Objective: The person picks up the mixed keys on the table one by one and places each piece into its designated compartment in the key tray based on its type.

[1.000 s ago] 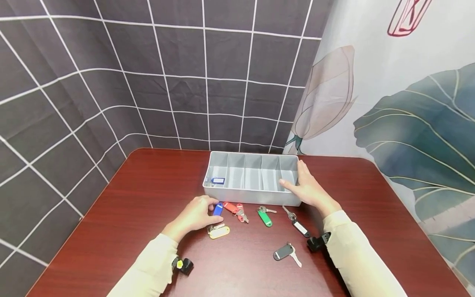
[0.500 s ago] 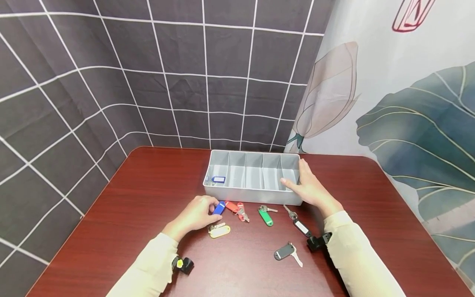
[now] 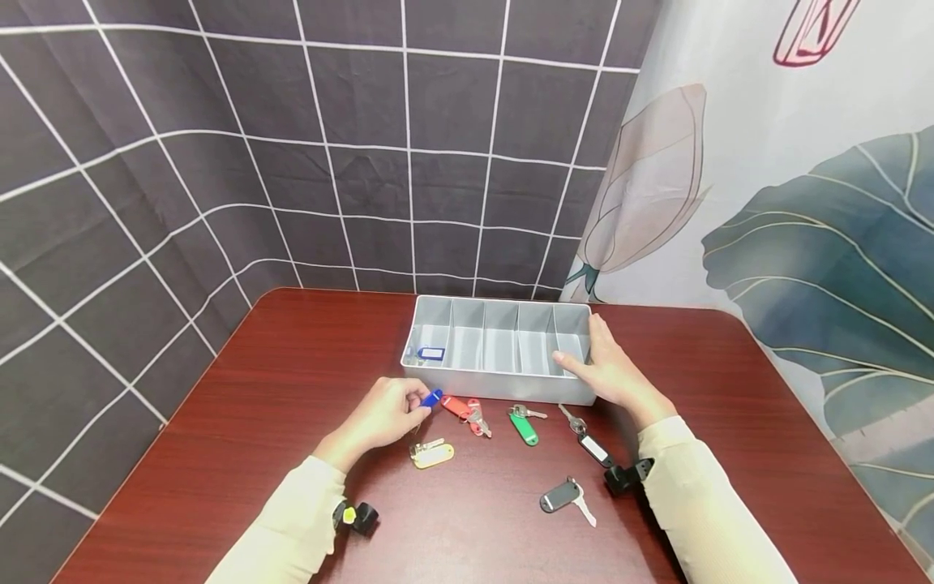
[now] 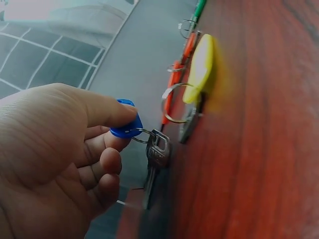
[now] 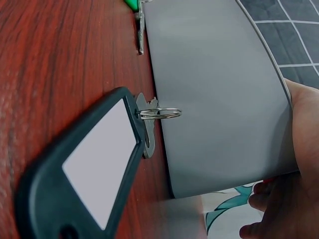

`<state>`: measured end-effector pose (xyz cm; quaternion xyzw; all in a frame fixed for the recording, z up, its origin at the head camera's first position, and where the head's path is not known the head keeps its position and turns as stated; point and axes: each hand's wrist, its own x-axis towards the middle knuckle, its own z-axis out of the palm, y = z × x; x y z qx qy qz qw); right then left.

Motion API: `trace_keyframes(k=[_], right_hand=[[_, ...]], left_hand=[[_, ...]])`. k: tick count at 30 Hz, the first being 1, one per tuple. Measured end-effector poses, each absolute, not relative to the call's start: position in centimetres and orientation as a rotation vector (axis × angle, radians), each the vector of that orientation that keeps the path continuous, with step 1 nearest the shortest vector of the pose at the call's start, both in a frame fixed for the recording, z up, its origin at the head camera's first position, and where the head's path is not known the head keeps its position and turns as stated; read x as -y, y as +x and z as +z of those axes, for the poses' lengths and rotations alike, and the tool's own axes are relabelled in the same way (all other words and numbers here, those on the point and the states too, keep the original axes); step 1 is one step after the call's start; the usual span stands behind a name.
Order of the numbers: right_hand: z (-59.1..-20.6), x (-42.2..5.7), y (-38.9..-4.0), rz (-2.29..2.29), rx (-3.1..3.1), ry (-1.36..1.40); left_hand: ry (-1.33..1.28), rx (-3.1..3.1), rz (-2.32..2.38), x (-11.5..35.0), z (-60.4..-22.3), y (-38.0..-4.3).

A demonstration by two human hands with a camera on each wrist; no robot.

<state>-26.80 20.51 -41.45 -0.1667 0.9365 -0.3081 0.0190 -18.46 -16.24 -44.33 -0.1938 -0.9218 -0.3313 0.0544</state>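
Note:
My left hand (image 3: 385, 415) pinches a blue key tag (image 3: 432, 398) between thumb and fingers, just in front of the grey compartment box (image 3: 503, 384). In the left wrist view a metal key (image 4: 158, 154) hangs down from the tag's ring. At the box's right end, my right hand (image 3: 615, 375) holds the wall, its thumb over the front rim and its fingers along the outer side. A second blue key tag (image 3: 431, 354) lies in the leftmost compartment. Close to my left hand, a yellow key tag (image 3: 434, 455) with keys lies on the table.
Red key tags (image 3: 458, 407) with keys and a green key tag (image 3: 523, 429) lie along the box's front. A black key tag (image 3: 594, 449) with a white label lies near my right wrist, and a dark grey one (image 3: 559, 495) nearer the table's front.
My left hand has lifted the blue key tag off the table and turned it, and its key now hangs free. The right hand has stayed on the box.

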Motion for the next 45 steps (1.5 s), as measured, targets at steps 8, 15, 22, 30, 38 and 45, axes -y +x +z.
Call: trace_keyframes(k=[8, 15, 22, 30, 38, 45], right_hand=[[-41.3, -20.5, -26.7, -0.976, -2.917, -0.534], [-41.5, -20.4, -26.8, -0.965, -2.929, -0.543], [-41.7, -20.5, -26.7, -0.983, -2.926, -0.550], [-41.7, -20.5, -26.8, -0.986, -2.937, -0.568], [-41.6, -20.5, -26.8, -0.956, -2.920, -0.534], [-41.5, -20.6, -26.8, -0.938, -2.909, -0.516]], left_hand=[[-0.571, 2.777, -1.112, 16.5, -43.1, -18.2], [-0.529, 2.763, -1.106, 16.7, -42.8, -18.1], [-0.502, 2.708, -1.154, 16.7, -42.2, -17.8], [-0.495, 2.679, -1.159, 16.9, -41.9, -17.8], [-0.475, 2.655, -1.152, 17.1, -41.6, -17.8], [-0.480, 2.624, -1.147, 17.0, -40.8, -18.0]])
